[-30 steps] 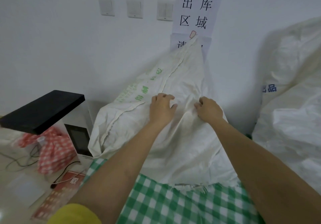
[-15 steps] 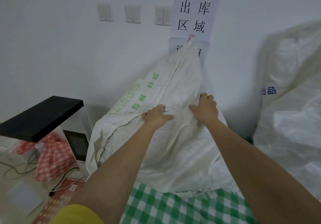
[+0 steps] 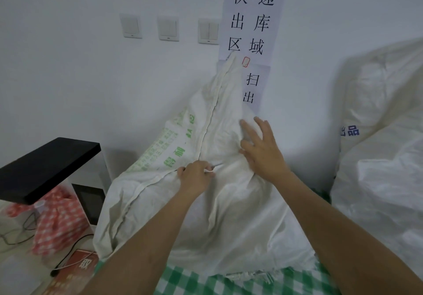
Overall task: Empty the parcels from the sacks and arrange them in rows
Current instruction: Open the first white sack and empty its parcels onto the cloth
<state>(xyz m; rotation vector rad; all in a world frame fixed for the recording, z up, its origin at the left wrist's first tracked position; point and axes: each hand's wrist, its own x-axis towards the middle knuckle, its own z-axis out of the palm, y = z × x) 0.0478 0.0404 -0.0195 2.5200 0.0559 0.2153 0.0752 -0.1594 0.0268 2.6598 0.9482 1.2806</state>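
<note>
Hands work woven sack (image 3: 219,214) against wall: left hand (image 3: 195,175) pinches seam fabric, right hand (image 3: 261,150) spread flat, likely steadying bulk for emptying.

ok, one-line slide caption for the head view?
Left hand pinches the white sack at its seam while the right hand rests open on the cloth, on a green checked cloth.

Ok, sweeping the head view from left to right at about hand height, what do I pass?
Black slab → red checked cloth → white sack with green print, left hand pinching its fabric, then right hand spread open on it → second white sack with blue print.
</note>
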